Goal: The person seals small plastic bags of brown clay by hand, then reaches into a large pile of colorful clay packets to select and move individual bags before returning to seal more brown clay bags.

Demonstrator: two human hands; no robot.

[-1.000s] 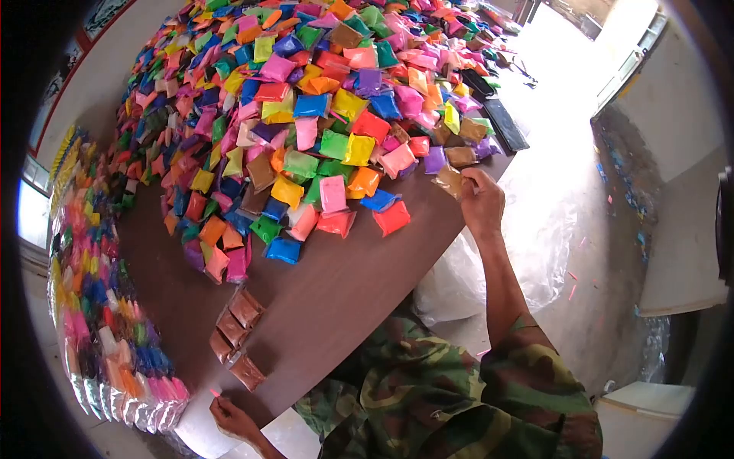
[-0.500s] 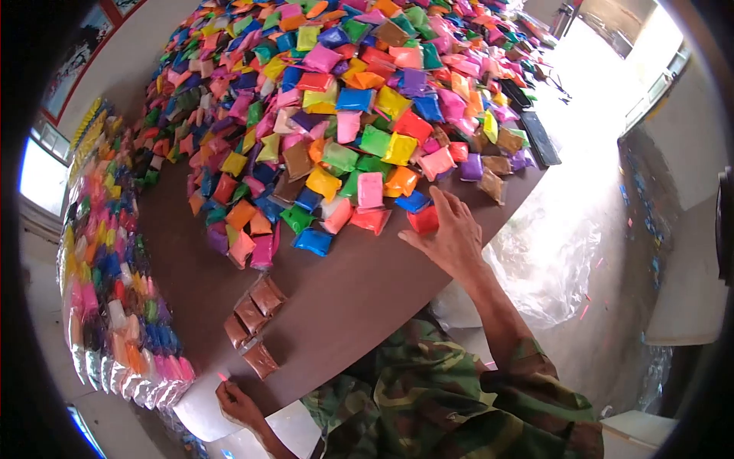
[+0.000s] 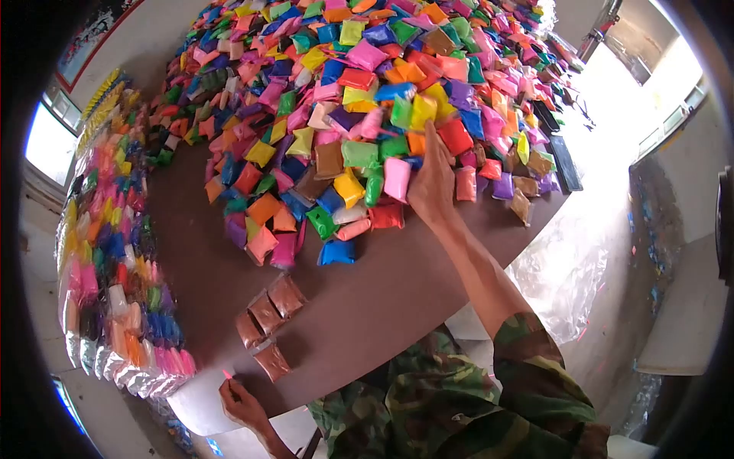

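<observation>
My right hand reaches into the near edge of a large heap of small, bright-coloured sealed packets. Its fingers are stretched upward, fingertips at a yellow packet, with an orange packet just left of them. A pink packet lies beside the thumb side, which is partly hidden. Low on the left, at the table's edge, my left hand is closed with a small pink strip sticking out of its fingertips. Above it several brown packets lie grouped on the brown table.
Clear bags of coloured packets are lined up along the table's left side. A dark phone-like slab lies at the right edge of the heap. Clear plastic sheeting hangs or lies beyond the table's right edge.
My right hand has moved up into the heap from the red packet at its edge. Yellow and green packets there have shifted upward. My left hand keeps its place; the whole view has shifted slightly.
</observation>
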